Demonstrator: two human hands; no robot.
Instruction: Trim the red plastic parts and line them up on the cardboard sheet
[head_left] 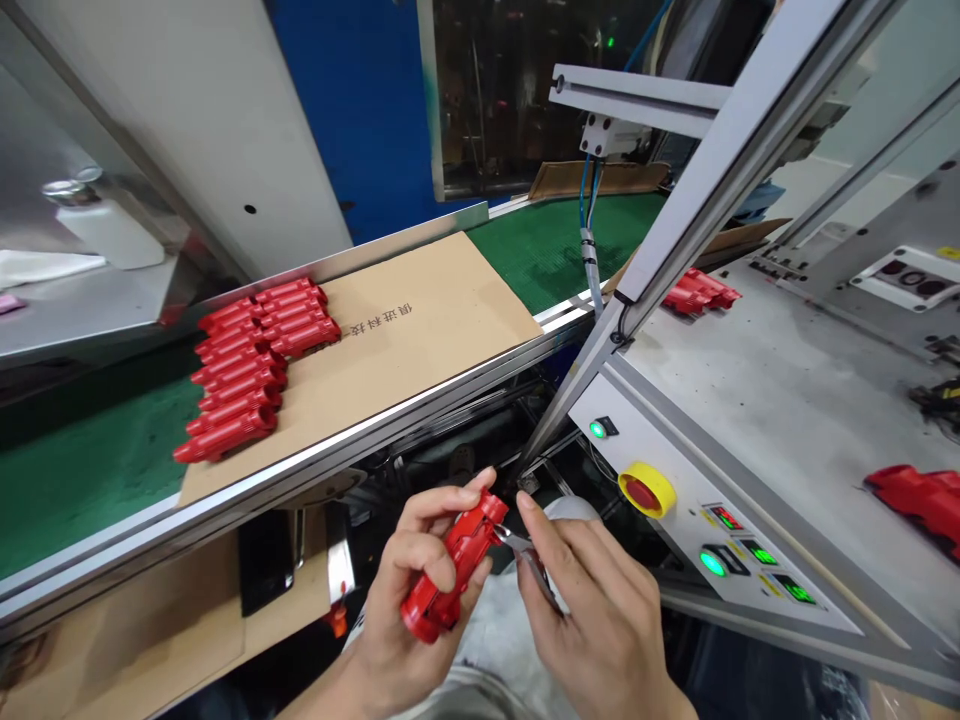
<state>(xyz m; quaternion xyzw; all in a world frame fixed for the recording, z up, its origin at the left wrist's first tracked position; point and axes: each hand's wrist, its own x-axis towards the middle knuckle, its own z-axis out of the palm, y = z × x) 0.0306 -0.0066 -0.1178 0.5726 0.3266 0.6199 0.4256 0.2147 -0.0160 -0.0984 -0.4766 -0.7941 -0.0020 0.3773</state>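
Beyond our hands runs a long conveyor with a green belt (pixel 555 250), and on it lies a sheet of brown cardboard (pixel 427 330) printed with Chinese characters. On that sheet, ahead and to the left of our hands, we have two blocks of red plastic parts (pixel 240 370) laid side by side in rows. To the right of our hands stands a machine with a pale work surface (pixel 772 380); a small cluster of similar red parts (pixel 700 292) sits at its far edge, and a larger red piece (pixel 919 505) lies near its right side. Its front panel (pixel 675 550), just right of our hands, carries a red stop button in a yellow ring (pixel 646 490), green lights and small displays. Close in, our left hand (pixel 420 590) is closed around a red plastic housing (pixel 454 570), held up in front of us. Our right hand (pixel 592 610) grips small pliers (pixel 529 560), their tips touching the housing's upper end.
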